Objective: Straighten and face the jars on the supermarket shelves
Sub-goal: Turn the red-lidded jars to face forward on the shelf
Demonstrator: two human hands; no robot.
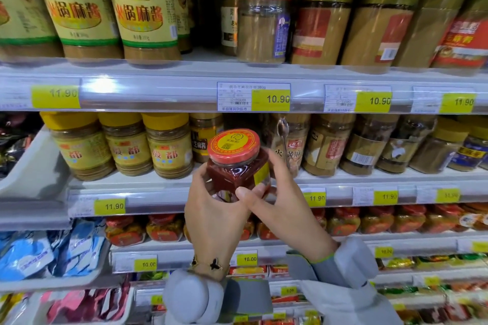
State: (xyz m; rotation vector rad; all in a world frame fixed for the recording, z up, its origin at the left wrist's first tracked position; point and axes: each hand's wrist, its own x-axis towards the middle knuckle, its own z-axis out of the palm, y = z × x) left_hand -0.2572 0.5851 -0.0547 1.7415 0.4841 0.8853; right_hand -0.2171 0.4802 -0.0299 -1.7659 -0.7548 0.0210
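Jar (237, 163) of red sauce sits gripped between both hands, left hand (214, 208) and right hand (285, 203).

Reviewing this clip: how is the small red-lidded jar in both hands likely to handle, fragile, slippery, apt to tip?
The red-lidded jar looks like glossy glass, so probably breakable and somewhat slick. Its squarish body should resist rolling. Left hand and right hand both grip it, suggesting caution.

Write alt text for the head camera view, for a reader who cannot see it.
Two hands, left hand and right hand, hold a small red jar with a red and yellow lid in front of supermarket shelves. Rows of brown sauce jars stand behind yellow price tags.
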